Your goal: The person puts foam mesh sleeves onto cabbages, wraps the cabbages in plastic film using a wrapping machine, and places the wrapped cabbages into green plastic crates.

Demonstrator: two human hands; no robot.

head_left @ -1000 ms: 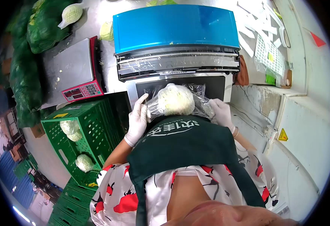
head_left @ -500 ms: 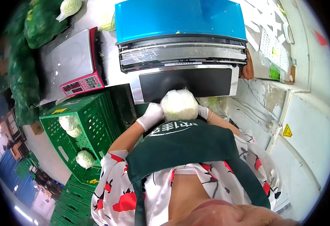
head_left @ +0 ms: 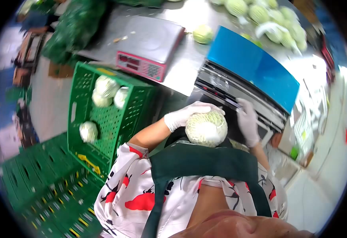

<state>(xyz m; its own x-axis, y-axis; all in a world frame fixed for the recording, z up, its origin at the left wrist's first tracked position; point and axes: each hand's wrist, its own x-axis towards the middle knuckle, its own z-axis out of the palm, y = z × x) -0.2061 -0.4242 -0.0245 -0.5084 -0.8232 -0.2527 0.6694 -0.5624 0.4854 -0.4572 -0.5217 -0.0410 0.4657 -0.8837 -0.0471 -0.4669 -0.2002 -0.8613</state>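
Note:
A round pale-green cabbage (head_left: pixel 206 129) with a net-like surface pattern and a bright white patch is held against the dark green apron (head_left: pixel 205 162). My left hand (head_left: pixel 189 116), in a white glove, is closed over its upper left side. My right hand (head_left: pixel 248 122), also gloved, is off the cabbage. Its fingers stretch up to the front edge of the blue-topped machine (head_left: pixel 256 65), near a small pale strip; whether they touch the strip is unclear. The machine's dark front plate lies partly behind the cabbage.
A red-edged weighing scale (head_left: pixel 145 47) stands on the metal table to the left. Below it, a green crate (head_left: pixel 120 119) holds several wrapped cabbages. More green crates (head_left: pixel 35 166) are stacked at lower left. Netted cabbages (head_left: pixel 276 25) lie at the back right, and another cabbage (head_left: pixel 203 34) beside the machine.
My right hand has left the cabbage and moved up to the machine's front. My left hand now grips the cabbage from above. The view has turned, bringing the crate and the back cabbages further in.

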